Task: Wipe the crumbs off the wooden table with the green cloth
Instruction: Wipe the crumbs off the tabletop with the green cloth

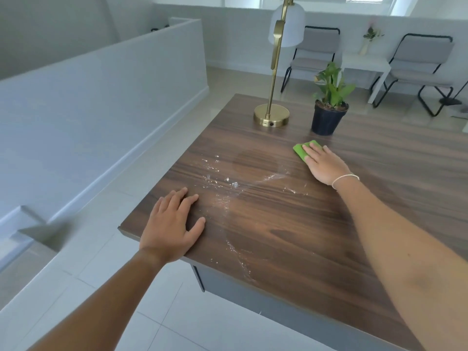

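In the middle of the frame, a dark wooden tabletop (316, 224) runs from the lower centre to the right edge, with white crumbs (222, 183) scattered in streaks across its left part. The right hand (326, 164) lies palm down, fingers together and flat, pressing on the green cloth (300, 149) right of centre; only the far end of the cloth shows past the fingertips. The cloth sits just to the right of the crumbs, apart from most of them, and near a potted plant (330, 102) in a black pot toward the upper right. The left hand (172, 229) rests flat at the lower left of the tabletop, close to its corner, fingers spread and holding nothing, just beside the crumbs. A thin pale band (345, 178) circles the right wrist. A brass lamp (272, 114) stands on its round base left of the plant. Two grey chairs (420, 69) and a white side table (364, 64) stand on the pale tiled floor (157, 325) in the upper right of the frame.
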Available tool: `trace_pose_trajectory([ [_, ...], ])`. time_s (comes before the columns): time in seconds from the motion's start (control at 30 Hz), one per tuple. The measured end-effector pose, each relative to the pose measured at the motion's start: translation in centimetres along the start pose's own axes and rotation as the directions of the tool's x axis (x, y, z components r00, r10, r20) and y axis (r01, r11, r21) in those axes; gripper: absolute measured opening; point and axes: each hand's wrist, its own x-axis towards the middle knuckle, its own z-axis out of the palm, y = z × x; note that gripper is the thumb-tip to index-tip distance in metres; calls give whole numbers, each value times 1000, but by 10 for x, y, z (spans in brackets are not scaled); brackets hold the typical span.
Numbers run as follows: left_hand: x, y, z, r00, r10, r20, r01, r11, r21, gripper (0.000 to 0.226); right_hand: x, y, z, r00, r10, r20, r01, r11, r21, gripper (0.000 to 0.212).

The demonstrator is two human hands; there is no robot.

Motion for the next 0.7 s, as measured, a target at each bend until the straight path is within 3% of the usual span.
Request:
trace_pose_trajectory([
  [0.07,1,-1,1,1000,0,-1,0,1000,1,78,15,-42,7,999,-38,4,38,999,37,50],
  [0.17,0,-2,1,1000,1,3,0,1000,-3,77,-2,-95,24,950,-303,76,301,953,35,49],
  [0.3,1,-4,3,1000,5,0,-5,1000,-6,76,-55,-61,25,867,-497,38,490,864,117,45],
  [0.43,2,-4,3,1000,12,-11,-12,1000,-4,77,-25,-24,11,936,-345,71,341,938,62,45],
  [0.53,1,-3,4,1000,7,-14,-7,1000,-16,75,19,-47,10,982,-161,103,166,985,-41,49],
  [0.63,6,1,5,1000,3,-12,-3,999,-52,68,27,-84,15,985,-154,82,156,988,-18,50],
  [0.7,8,5,5,1000,7,-6,-7,998,-62,67,9,-100,20,969,-232,81,230,973,30,49],
])
